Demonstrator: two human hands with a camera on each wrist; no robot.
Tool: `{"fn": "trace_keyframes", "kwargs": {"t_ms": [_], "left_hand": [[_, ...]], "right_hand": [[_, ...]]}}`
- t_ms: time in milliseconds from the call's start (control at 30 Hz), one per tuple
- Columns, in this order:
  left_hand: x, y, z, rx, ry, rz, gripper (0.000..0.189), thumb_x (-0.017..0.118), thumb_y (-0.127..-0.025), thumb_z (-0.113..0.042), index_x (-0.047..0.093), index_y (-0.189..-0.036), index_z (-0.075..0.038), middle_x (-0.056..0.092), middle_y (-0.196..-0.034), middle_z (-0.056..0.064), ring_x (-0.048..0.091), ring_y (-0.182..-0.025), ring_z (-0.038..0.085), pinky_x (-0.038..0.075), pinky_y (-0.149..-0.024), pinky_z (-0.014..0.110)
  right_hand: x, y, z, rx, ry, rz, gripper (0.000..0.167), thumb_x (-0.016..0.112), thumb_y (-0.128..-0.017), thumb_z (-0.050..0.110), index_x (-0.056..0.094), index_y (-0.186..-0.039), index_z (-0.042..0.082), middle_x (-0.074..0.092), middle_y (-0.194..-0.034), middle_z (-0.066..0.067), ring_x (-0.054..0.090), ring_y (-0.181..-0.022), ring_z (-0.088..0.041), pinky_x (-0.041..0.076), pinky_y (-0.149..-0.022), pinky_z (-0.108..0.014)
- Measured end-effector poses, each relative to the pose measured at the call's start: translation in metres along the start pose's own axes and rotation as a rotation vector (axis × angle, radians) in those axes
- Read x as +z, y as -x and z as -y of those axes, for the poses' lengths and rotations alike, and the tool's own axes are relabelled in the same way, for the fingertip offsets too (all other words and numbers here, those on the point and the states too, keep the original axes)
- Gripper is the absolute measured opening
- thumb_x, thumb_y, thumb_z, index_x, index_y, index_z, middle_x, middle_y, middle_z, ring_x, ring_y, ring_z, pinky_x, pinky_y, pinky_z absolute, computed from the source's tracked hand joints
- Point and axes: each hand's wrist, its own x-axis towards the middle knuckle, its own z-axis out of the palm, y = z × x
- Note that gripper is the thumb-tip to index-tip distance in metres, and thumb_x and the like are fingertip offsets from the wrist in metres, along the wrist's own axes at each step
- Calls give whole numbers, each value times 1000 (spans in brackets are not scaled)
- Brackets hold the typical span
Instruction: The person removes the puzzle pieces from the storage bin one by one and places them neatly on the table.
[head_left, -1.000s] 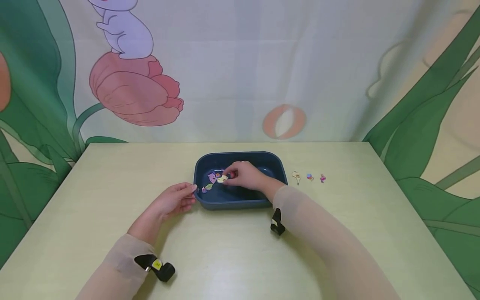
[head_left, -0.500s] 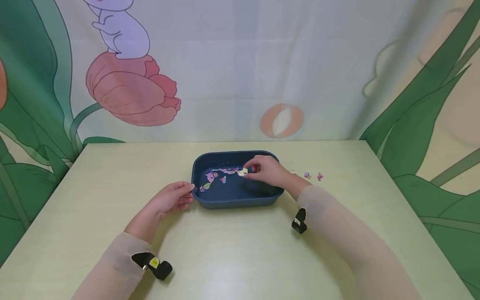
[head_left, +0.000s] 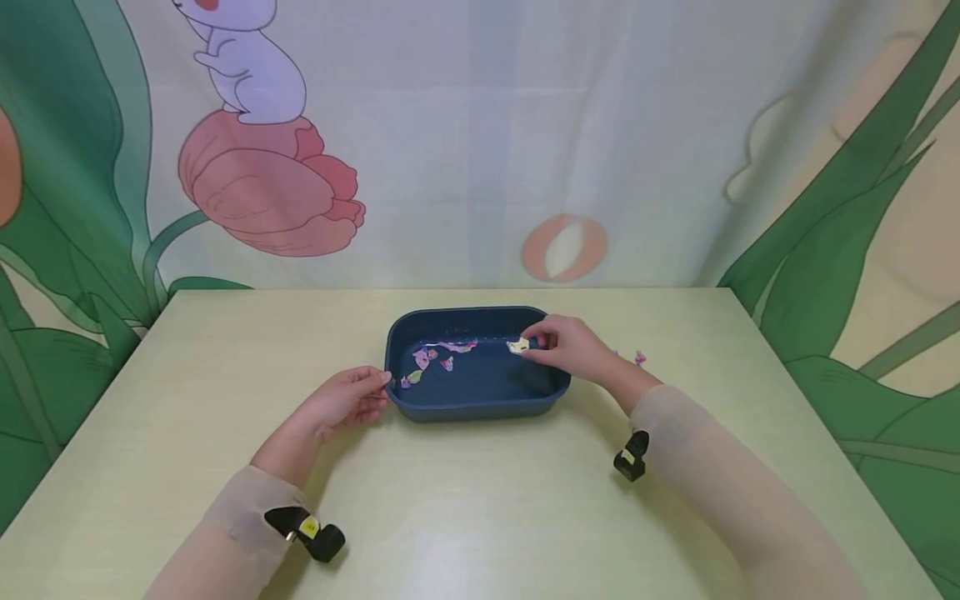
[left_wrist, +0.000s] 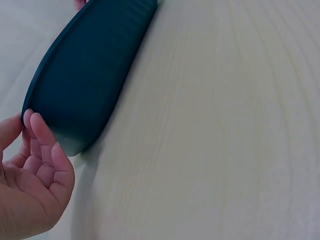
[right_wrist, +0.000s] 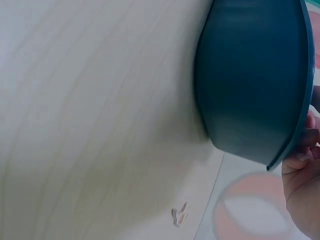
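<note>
A: Taking the blue tray (head_left: 480, 410) as centre and the backdrop (head_left: 427, 125) as twelve o'clock, what to find, from left?

B: Between ten and eleven, printed on the cloth: a pink flower (head_left: 270, 187). Between seven and eight, fixed at the left sleeve (head_left: 213, 533): a black device (head_left: 324, 542).

A: And with the left-hand grip (head_left: 348, 402)?

B: Pinching the tray's rim close to nine o'clock, by thumb and fingers.

A: Inside the tray?

B: Around nine, lying near to each other: a green piece (head_left: 415, 377) and a purple piece (head_left: 422, 359). Nearer to the centre: a small multicoloured piece (head_left: 447, 364). Towards ten: a long pink piece (head_left: 455, 347).

A: With the right-hand grip (head_left: 573, 346)?

B: Holding a cream-coloured piece (head_left: 516, 346) in the fingertips, at two o'clock within the tray's outline. Impossible to tell whether touching the tray floor.

A: Still farther right?

B: At four, on the right sleeve (head_left: 723, 483): another black device (head_left: 632, 457). At three, on the bench (head_left: 480, 517), well apart from the tray: a tiny pink-purple piece (head_left: 640, 358).
</note>
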Motion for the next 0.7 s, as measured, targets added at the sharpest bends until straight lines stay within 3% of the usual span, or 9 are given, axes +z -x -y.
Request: {"fn": "trace_keyframes", "kwargs": {"t_ms": [400, 700], "left_hand": [[-1, 1, 1, 14, 21, 24, 17, 53, -96, -24, 55, -87, -10, 58, -76, -1, 57, -68, 9, 50, -65, 23], [-2, -1, -1, -5, 7, 5, 21, 54, -96, -25, 54, -94, -4, 58, -77, 0, 57, -69, 11, 50, -67, 24]], "right_hand": [[-6, 13, -11, 23, -5, -87, 28, 74, -81, 17, 67, -104, 2, 49, -77, -2, 46, -66, -17, 40, -57, -27], [-12, 21, -16, 51, -1, -104, 28, 73, -82, 18, 67, -105, 3, 50, -78, -2, 47, -66, -17, 40, -56, -27]]}}
